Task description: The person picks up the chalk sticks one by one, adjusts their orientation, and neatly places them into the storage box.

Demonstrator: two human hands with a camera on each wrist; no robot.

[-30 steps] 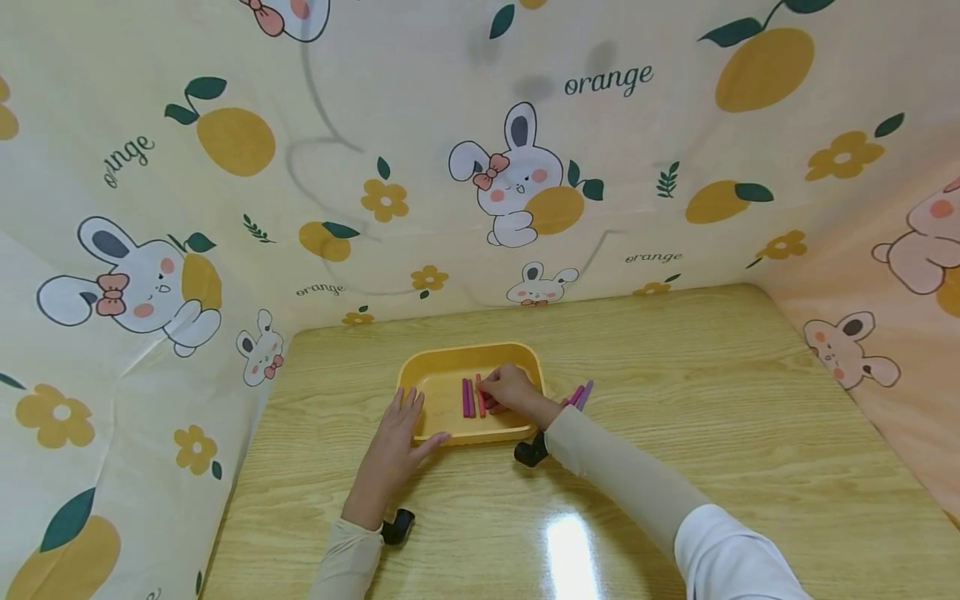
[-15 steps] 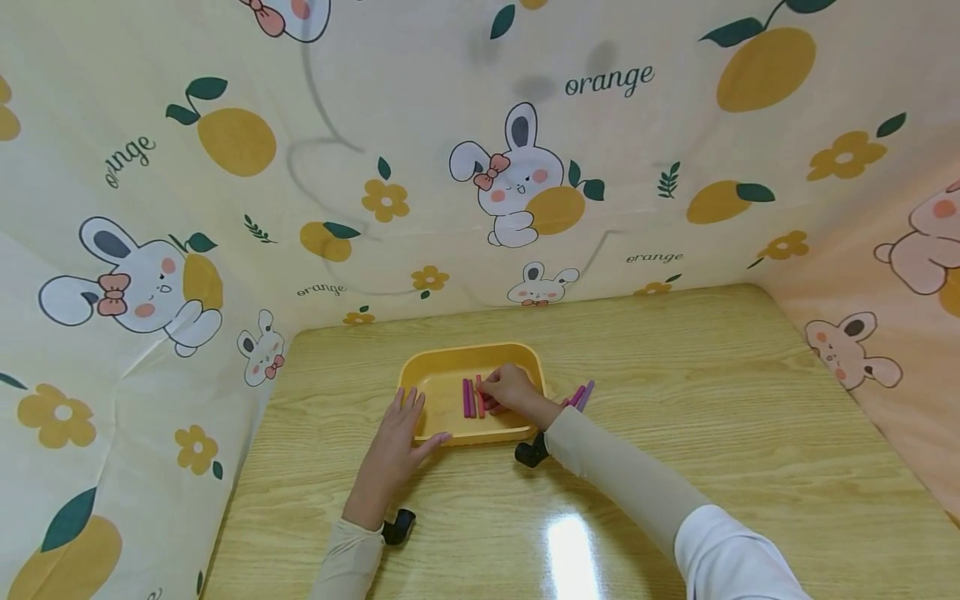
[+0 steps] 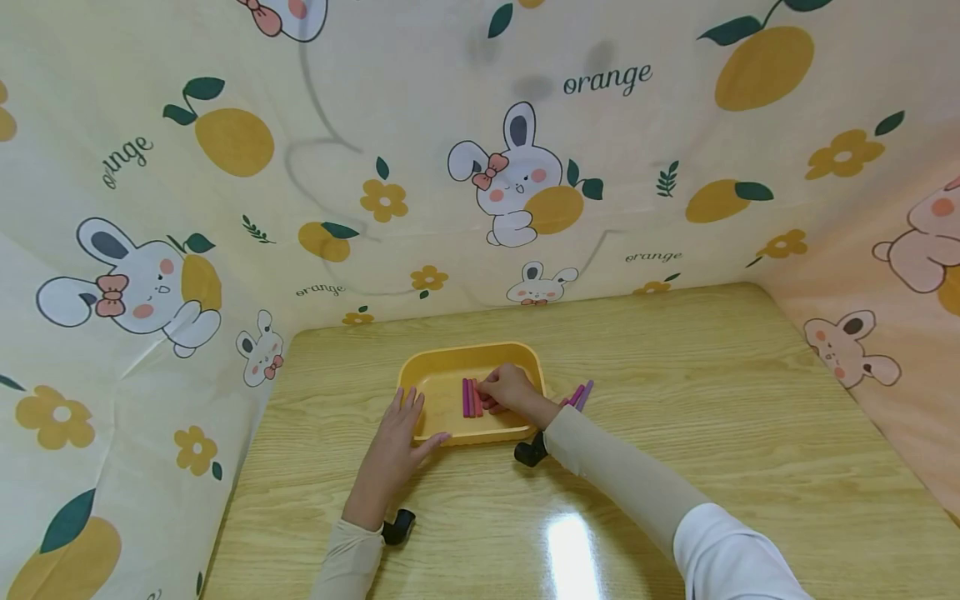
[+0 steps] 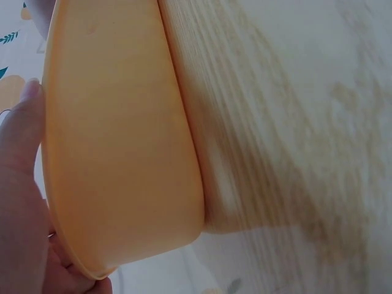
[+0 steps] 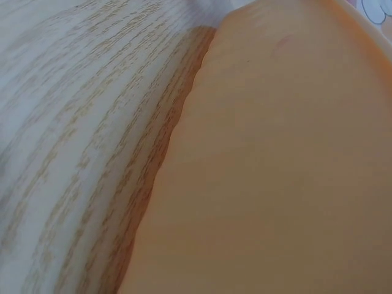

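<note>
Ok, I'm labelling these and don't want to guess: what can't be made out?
Head view: anything beneath the right hand in the yellow tray; the hand covers it.
Head view: exact count of sticks beside the tray, partly behind the right arm.
Left wrist view: much of the left hand, cut by the left edge.
Right wrist view: the tray's inside, behind its wall.

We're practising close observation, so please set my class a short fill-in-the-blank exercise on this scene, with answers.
1. The hand touching the tray but no sticks is the person's ____ hand.
2. The word printed repeatedly on the backdrop is ____.
3. In the head view, the other sticks, outside the tray, lie to its ____.

Answers: left; orange; right.
</note>
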